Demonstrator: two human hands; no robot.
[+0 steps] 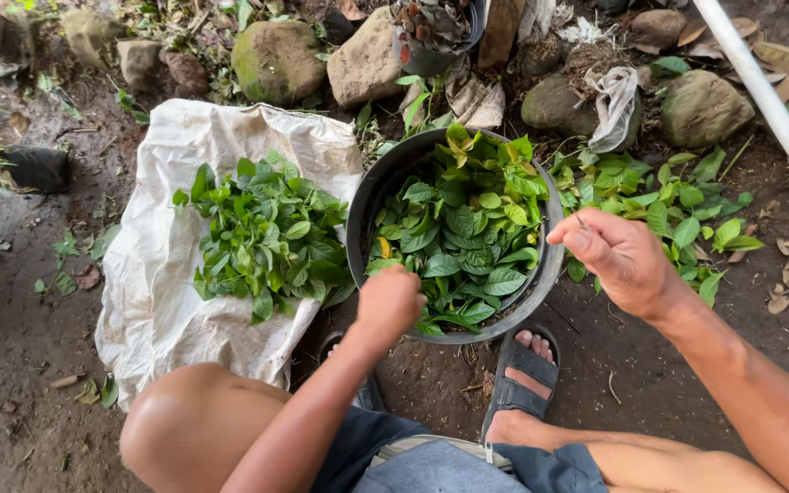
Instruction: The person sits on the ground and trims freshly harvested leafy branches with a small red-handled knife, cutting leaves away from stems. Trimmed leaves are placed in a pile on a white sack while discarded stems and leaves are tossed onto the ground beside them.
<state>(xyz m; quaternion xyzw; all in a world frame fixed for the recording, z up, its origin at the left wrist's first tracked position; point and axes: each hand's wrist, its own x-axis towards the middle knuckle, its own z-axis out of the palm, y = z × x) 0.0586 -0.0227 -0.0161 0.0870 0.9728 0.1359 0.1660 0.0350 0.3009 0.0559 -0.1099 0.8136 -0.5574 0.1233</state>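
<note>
The left hand (390, 299) dips fist-like into the leaves (463, 228) at the black basin's (365, 196) seven o'clock edge; its fingertips are hidden, so any hold is unclear. The right hand (621, 257), at three o'clock, pinches a thin stem (581, 220), barely visible.

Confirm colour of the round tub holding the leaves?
Black: the round plastic tub has a dark black rim and wall, clearest in the head view.
</note>
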